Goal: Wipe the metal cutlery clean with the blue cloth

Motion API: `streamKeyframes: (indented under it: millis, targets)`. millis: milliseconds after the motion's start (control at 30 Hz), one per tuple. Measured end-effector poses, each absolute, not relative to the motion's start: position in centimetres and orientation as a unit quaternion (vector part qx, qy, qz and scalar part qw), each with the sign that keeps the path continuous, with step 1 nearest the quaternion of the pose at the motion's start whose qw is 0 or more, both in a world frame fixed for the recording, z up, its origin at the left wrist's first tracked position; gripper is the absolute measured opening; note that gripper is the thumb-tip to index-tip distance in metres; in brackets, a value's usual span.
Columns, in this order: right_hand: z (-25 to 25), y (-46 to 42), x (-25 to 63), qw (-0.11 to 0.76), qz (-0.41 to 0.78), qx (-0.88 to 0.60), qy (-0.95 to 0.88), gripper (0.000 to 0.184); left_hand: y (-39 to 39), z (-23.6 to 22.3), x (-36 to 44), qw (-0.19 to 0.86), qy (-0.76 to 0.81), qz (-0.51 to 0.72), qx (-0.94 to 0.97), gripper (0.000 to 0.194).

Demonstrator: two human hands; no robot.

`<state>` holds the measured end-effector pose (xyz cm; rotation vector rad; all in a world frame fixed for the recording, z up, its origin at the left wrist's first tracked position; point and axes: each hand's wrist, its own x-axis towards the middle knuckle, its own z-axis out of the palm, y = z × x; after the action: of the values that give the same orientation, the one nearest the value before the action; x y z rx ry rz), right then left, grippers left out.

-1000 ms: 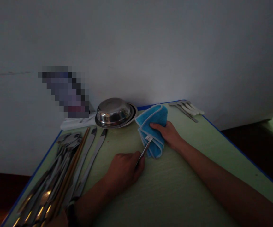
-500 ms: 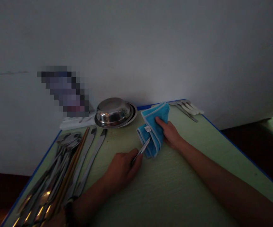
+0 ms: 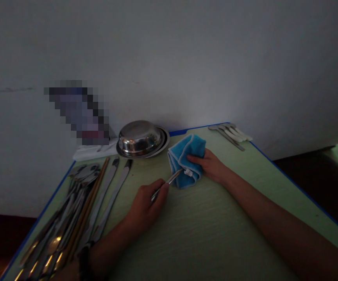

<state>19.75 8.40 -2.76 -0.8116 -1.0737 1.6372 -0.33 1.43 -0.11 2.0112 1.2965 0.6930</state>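
Observation:
My left hand is closed around the handle of a metal utensil; its far end goes into the cloth, so its kind is hidden. A blue cloth with a pale edge and a small white tag is gripped in my right hand, thumb on top and the other fingers behind it. The cloth is bunched about the utensil's far end, above the table. Both hands are over the middle of the green table.
Along the left side lie many spoons and forks, wooden chopsticks and two table knives. Upturned steel bowls stand by the wall. White-handled cutlery lies at the far right corner. A blurred-out upright object leans at the back left.
My left hand and the utensil have shifted slightly left. The cloth in my right hand has moved a little left and down and is folded more closely around the utensil's end.

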Motion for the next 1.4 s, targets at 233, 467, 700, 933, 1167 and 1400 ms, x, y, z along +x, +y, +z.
streamKeyframes:
  millis: [233,467,700,933,1167,1400]
  targets:
    - [-3.0,8.6,19.5,0.509,0.592,-0.417,-0.466,0.031,1.3,-0.2,-0.2,0.327,0.479,0.237,0.779,0.03]
    - [-2.9,8.7,18.8,0.553,0.591,-0.475,-0.345,0.038,1.7,-0.4,-0.2,0.473,0.508,0.326,0.642,0.036]
    - [-1.0,8.8,19.4,0.553,0.734,-0.338,-0.204,0.031,1.9,-0.1,0.0,0.543,0.507,0.409,0.529,0.034]
    - [-1.3,8.8,20.2,0.554,0.762,-0.252,-0.224,0.031,1.9,-0.3,-0.3,0.561,0.485,0.449,0.499,0.033]
    - [-1.1,8.6,20.3,0.555,0.747,-0.268,-0.248,0.03,1.8,-0.3,-0.4,0.518,0.481,0.445,0.55,0.033]
    - [-1.9,8.3,19.3,0.509,0.718,-0.341,-0.331,0.02,1.2,0.0,0.1,0.381,0.484,0.251,0.747,0.032]
